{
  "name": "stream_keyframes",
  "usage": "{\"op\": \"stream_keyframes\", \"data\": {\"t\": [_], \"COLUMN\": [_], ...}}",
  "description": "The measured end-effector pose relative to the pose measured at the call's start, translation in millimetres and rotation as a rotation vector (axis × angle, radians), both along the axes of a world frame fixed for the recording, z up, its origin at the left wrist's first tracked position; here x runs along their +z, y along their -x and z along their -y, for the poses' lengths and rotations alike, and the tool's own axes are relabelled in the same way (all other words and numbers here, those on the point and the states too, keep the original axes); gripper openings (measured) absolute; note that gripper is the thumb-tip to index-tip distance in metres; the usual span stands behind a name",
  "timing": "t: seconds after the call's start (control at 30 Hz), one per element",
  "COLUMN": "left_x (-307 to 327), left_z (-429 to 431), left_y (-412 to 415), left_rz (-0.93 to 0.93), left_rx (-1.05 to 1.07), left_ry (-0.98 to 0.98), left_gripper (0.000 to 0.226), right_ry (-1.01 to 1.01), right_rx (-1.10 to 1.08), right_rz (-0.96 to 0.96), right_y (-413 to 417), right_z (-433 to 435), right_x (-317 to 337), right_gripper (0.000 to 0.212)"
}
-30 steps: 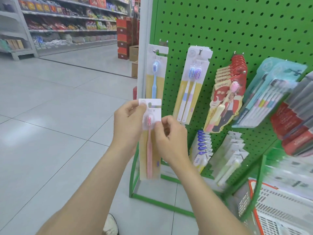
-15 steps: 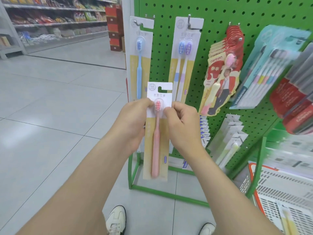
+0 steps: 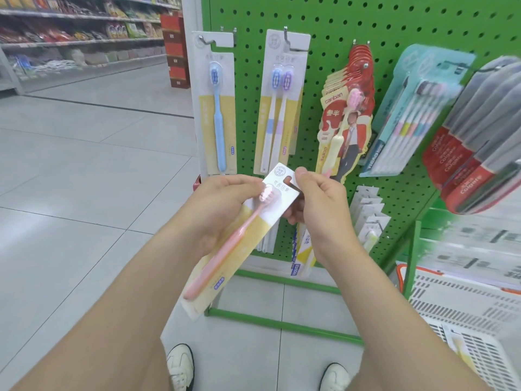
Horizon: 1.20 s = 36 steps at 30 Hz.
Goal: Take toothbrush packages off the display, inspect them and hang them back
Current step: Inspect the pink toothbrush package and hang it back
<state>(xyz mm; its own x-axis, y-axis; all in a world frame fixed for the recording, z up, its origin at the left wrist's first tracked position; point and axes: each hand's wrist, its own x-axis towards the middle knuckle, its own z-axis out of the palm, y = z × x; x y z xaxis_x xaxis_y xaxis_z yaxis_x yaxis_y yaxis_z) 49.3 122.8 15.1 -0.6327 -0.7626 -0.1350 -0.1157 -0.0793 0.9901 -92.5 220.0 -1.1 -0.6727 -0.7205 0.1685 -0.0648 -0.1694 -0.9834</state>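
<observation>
The pink toothbrush package [image 3: 244, 237] was off the green pegboard display [image 3: 338, 32], tilted in front of it with the head end up and to the right. The left grip [image 3: 222, 204] held its middle, and the right grip [image 3: 318, 204] pinched the top corner beside the hang slot [image 3: 287, 180]. It looked light. The thin card would probably bend and the smooth blister might slip, so the card edges near the slot seemed the safest hold.

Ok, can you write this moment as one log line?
step: inspecting | left hand: holds pink toothbrush package, tilted | right hand: pinches its top edge | hung back: not yet
</observation>
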Motion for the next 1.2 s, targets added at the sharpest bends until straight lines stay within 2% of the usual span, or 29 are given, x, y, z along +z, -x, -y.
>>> {"op": "stream_keyframes", "data": {"t": [0.13,0.3,0.43,0.5,0.57,0.63,0.7,0.77,0.9,0.93,1.0,1.2], "left_x": [-3,-2,2,4,5,2,0,0,1,1,3,6], "left_z": [1,0,1,1,0,-1,-1,-2,-3,-2,1,5], "left_y": [6,12,13,12,12,11,9,6,-3,-6,-12,-24], "left_rz": [0.005,-0.027,-0.097,-0.145,-0.182,-0.191,-0.200,-0.213,-0.164,-0.149,-0.119,-0.028], "left_rx": [0.003,0.072,0.139,0.150,0.167,0.213,0.235,0.194,0.035,0.001,-0.064,-0.172], "left_ry": [-0.013,0.027,0.043,0.007,-0.001,0.043,0.111,0.160,0.229,0.244,0.250,0.253], "left_gripper": [0.014,0.013,0.009,0.008,0.008,0.009,0.010,0.012,0.012,0.014,0.021,0.035], "right_ry": [0.003,-0.041,-0.081,-0.061,-0.030,-0.016,-0.038,-0.030,-0.042,-0.036,-0.029,-0.068], "right_rx": [-0.002,0.059,0.084,0.033,-0.050,-0.081,-0.053,-0.046,-0.143,-0.123,-0.045,0.091], "right_rz": [0.048,0.070,0.099,0.105,0.062,-0.042,-0.124,-0.157,-0.345,-0.319,-0.240,-0.252], "right_y": [2,-1,0,-1,-3,-6,-9,-12,-12,-11,-11,-13], "right_z": [1,5,7,8,9,8,6,5,5,5,1,-3], "right_x": [0,2,1,0,-5,-9,-9,-7,-10,-10,-7,-2], "right_gripper": [0.042,0.030,0.041,0.036,0.028,0.011,0.016,0.012,0.005,0.002,0.009,0.014]}}
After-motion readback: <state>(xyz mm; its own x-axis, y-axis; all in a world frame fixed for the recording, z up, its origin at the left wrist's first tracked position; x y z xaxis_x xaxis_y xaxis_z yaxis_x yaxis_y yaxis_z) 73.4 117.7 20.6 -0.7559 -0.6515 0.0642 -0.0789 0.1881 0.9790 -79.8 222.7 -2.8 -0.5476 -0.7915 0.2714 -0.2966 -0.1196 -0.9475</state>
